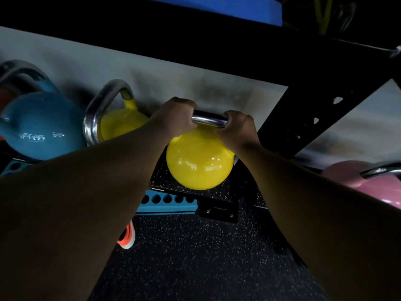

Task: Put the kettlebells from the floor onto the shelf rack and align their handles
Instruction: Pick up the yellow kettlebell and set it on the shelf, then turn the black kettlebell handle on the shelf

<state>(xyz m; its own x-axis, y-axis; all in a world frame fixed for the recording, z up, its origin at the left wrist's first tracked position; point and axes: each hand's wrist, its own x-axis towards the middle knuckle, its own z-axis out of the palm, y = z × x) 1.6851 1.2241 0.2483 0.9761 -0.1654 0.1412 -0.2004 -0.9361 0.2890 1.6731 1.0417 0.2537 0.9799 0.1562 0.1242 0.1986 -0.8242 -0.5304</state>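
A glossy yellow kettlebell [198, 162] with a chrome handle hangs at the front edge of the low shelf [160, 181], near the rack's black upright. My left hand [175, 117] grips the handle's left end and my right hand [237, 129] grips its right end. A second yellow kettlebell [118, 124] rests on the shelf just to the left, its chrome handle tilted toward the left. Further left sits a blue kettlebell [41, 124], with another handle showing behind it.
A pink kettlebell [373, 181] lies at the right edge. The black perforated rack upright [303, 118] slants beside my right hand. A blue perforated rail [167, 205] runs under the shelf. An orange shoe [128, 237] stands on the speckled rubber floor [206, 257].
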